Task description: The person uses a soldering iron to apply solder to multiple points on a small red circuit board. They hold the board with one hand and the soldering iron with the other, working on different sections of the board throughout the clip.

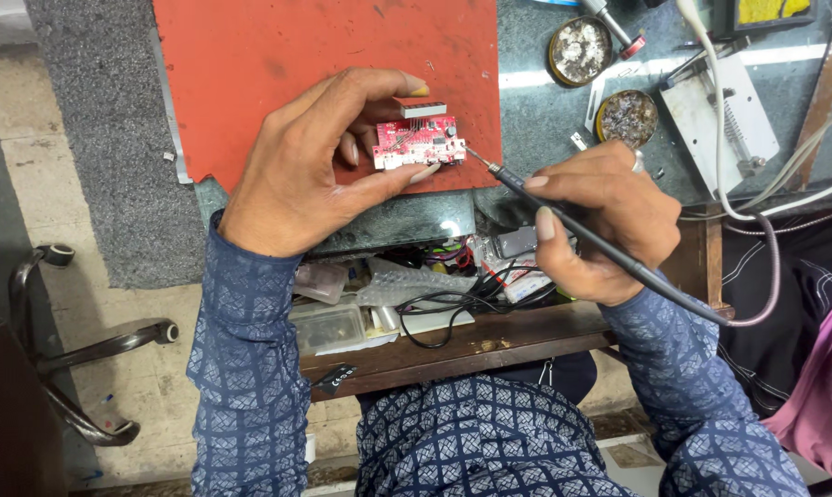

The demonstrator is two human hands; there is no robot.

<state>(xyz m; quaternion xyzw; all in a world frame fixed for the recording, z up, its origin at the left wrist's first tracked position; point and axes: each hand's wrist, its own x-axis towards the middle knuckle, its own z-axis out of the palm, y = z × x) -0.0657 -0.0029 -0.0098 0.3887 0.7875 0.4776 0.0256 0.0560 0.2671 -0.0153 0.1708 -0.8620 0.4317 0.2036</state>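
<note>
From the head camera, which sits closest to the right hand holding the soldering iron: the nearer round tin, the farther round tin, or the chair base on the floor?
From the right hand:
1. Nearer round tin, just above the hand.
2. Farther round tin, higher up, toward the bench's back.
3. Chair base, far left on the floor.

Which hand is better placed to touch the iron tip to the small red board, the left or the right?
The right hand, probably: it grips the soldering iron like a pen, tip at the red circuit board's right edge. The left hand pinches that board over the red mat.
</note>
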